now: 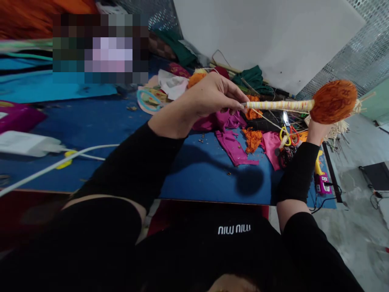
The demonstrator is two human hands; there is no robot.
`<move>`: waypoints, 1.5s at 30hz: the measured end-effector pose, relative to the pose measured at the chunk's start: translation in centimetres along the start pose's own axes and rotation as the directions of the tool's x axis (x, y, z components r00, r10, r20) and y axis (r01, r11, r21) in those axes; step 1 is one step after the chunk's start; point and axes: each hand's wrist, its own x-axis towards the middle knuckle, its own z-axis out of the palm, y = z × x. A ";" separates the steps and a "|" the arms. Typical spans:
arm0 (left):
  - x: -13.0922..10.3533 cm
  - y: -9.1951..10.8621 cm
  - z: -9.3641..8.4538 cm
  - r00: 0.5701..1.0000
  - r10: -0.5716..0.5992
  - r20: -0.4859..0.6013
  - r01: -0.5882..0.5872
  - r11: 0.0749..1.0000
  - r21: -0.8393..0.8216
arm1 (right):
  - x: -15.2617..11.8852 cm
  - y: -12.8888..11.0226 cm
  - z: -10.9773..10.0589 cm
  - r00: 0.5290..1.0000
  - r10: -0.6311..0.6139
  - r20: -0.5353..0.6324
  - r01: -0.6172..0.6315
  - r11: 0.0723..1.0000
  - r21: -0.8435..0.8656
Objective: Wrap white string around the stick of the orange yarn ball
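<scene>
My left hand (214, 92) pinches the thin end of a stick (278, 105) wrapped in pale yellow and white cord. The stick is held roughly level above the table. At its far right end sits a rounded orange fibre head (334, 101). My right hand (318, 132) is behind this orange head, with only the wrist area showing and its fingers hidden. A thin pale strand (267, 119) slants from near my left fingertips down to the right. Below the stick lie scissors (285, 132) with yellow and red handles.
Magenta cloth scraps (232, 146) and orange pieces (253, 140) litter the blue table (206, 182). Dry straw (340, 132) is at the right. A white charger (28, 144) with a cable lies left. Across the table, a blurred-out person (100, 48) is beside blue material. A white board (258, 36) stands behind.
</scene>
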 end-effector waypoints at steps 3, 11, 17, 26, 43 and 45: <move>0.0 -0.2 0.5 0.998 0.046 -0.035 -0.048 0.998 -0.035 | 0.3 -2.1 0.5 0.816 0.317 -0.484 -0.416 0.903 -0.108; 0.1 -0.1 1.7 0.995 0.005 -0.096 -0.021 0.985 -0.169 | 3.6 -12.3 7.6 0.985 0.149 -0.089 -0.093 0.884 0.459; 0.5 -0.3 1.6 0.990 -0.002 -0.140 -0.003 0.999 -0.041 | 3.3 -15.0 10.0 0.920 0.264 -0.289 -0.126 0.899 0.420; 1.0 -0.5 2.9 0.981 -0.065 -0.185 0.009 0.957 -0.292 | 2.8 -16.3 9.5 0.890 0.182 -0.418 -0.092 0.970 0.226; 0.6 -1.2 3.9 0.980 0.109 -0.166 -0.079 0.981 0.177 | 2.4 -15.2 4.7 0.994 0.032 -0.104 -0.043 0.993 -0.108; 0.3 -1.0 4.2 0.980 0.118 -0.158 -0.083 0.974 0.210 | 2.5 -14.9 4.8 0.993 0.049 -0.108 -0.056 0.996 -0.066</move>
